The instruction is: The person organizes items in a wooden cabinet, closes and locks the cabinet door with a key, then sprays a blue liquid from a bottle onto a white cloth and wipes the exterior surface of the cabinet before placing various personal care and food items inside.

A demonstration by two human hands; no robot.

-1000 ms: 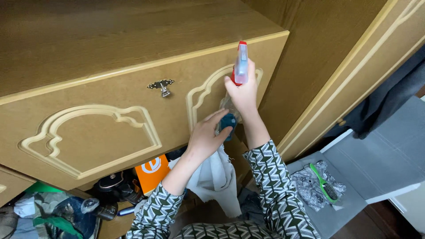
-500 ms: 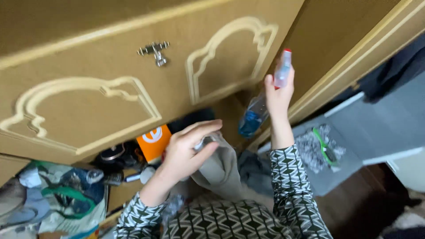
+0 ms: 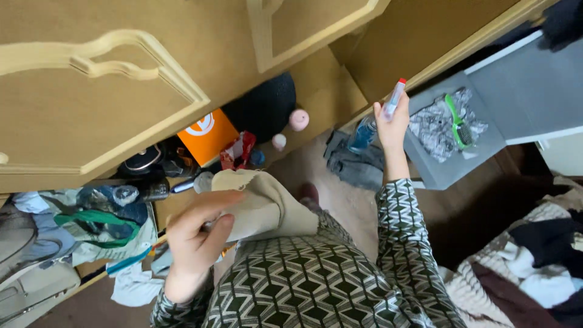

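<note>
Right hand [image 3: 392, 121] up at one o'clock, fingers wrapped round the neck of a clear plastic spray bottle with red trigger and blue liquid [image 3: 371, 124]: light, rigid, probably slick when wet, best gripped at the neck. Left hand [image 3: 195, 237] at seven o'clock pinches a soft, limp beige cloth [image 3: 267, 209], which drapes over the lap.

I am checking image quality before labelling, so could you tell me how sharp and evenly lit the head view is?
Head view: the left hand and its beige cloth are motion-blurred; the right hand with the spray bottle is sharper; light is soft and even, no glare; the cluttered space under the wooden drawer front lies in shadow.
</note>
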